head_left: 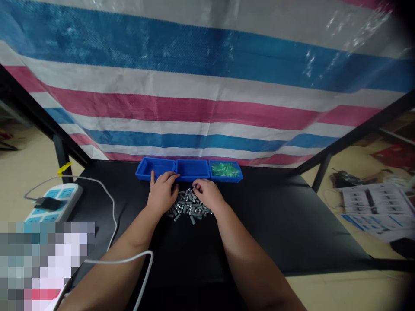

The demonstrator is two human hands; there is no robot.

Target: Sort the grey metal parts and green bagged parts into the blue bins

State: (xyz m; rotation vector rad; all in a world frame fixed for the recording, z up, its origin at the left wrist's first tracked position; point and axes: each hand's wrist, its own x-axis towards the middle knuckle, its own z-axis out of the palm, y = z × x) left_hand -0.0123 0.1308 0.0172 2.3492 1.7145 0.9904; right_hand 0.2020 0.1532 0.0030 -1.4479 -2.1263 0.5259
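Pinching, perhaps, our right hand (208, 193) curls at the far edge of the small silvery metal cylinders (191, 206); whatever it grips is hidden. Our left hand (163, 193), fingers spread, rests beside them. Each piece looks light, stiff, slippery, best taken mid-barrel. Left fingertip contact is unclear.

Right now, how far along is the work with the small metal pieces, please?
Done: nothing can be confirmed; no metal pieces are visible in the three blue bins, though the right one holds green material.
In hand: the right hand reaches the pile's far edge, its grip unclear; the left hand is beside it.
Left: apparently most, since many metal pieces lie loose.
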